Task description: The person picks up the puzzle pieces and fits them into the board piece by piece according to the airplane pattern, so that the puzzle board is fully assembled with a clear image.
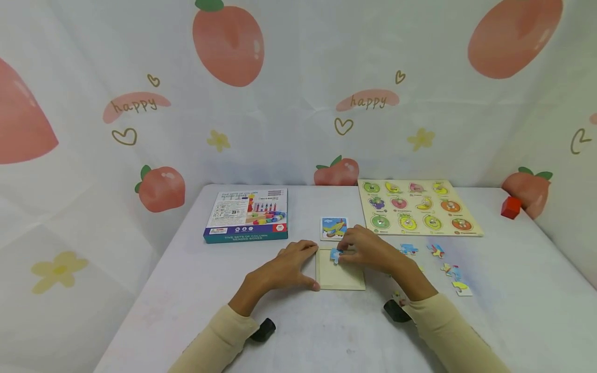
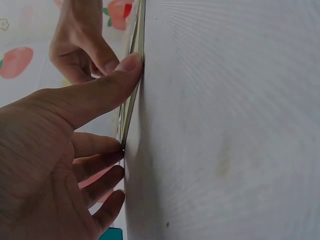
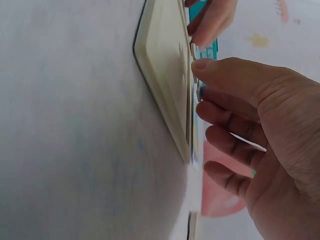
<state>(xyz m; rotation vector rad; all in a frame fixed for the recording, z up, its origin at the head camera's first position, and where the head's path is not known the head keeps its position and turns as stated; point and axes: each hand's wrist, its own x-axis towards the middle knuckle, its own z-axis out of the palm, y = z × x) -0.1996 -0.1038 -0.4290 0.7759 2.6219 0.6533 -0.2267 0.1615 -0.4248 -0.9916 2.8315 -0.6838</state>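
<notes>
A shallow pale wooden puzzle tray (image 1: 340, 278) lies on the table. My left hand (image 1: 290, 265) rests at its left side, thumb at the near corner and fingertips by the far one. In the left wrist view, the thumb and fingers (image 2: 107, 165) reach fairly straight to the tray's edge. My right hand (image 1: 368, 249) pinches a light blue puzzle piece (image 1: 335, 255) between thumb and fingers, over the upper part of the tray. From the right wrist, the piece (image 3: 196, 52) shows edge-on at the thumb tip, its other fingers loosely bent. Just behind the tray lies a picture card (image 1: 333, 228) with an airplane.
Several loose puzzle pieces (image 1: 437, 250) are scattered right of the tray, some partly behind the right forearm. A fruit peg board (image 1: 420, 207) lies at the back right, a boxed bead set (image 1: 247, 215) at the back left. A red block (image 1: 511, 207) sits near the far right edge.
</notes>
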